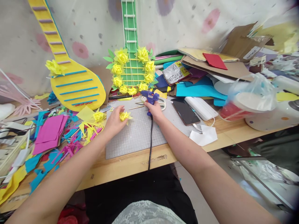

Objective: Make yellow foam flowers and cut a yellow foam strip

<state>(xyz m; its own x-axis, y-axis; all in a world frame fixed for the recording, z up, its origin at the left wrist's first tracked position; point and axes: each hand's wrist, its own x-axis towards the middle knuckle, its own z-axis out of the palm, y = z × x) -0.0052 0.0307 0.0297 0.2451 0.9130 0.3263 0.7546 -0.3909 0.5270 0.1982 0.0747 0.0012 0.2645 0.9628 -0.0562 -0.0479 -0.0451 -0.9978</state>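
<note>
My right hand (153, 109) is wrapped round a blue glue gun (150, 95) above the grey cutting mat (130, 141); its black cord hangs over the table's front edge. In my left hand (116, 120) a yellow paper flower (125, 116) is held between thumb and fingers. Scissors (161, 104) with pale handles lie behind the glue gun, partly hidden by it. Another yellow flower (99, 116) rests on paper scraps left of my left hand. A green paper instrument (132, 68) ringed with yellow flowers leans on the back wall.
A yellow paper instrument (78, 87) leans at the left, above magenta sheets (50, 133) and coloured scraps. To the right are a phone (185, 111), a white power bank (201, 108), a bagged cup (243, 104) and piled paper and cardboard (233, 67).
</note>
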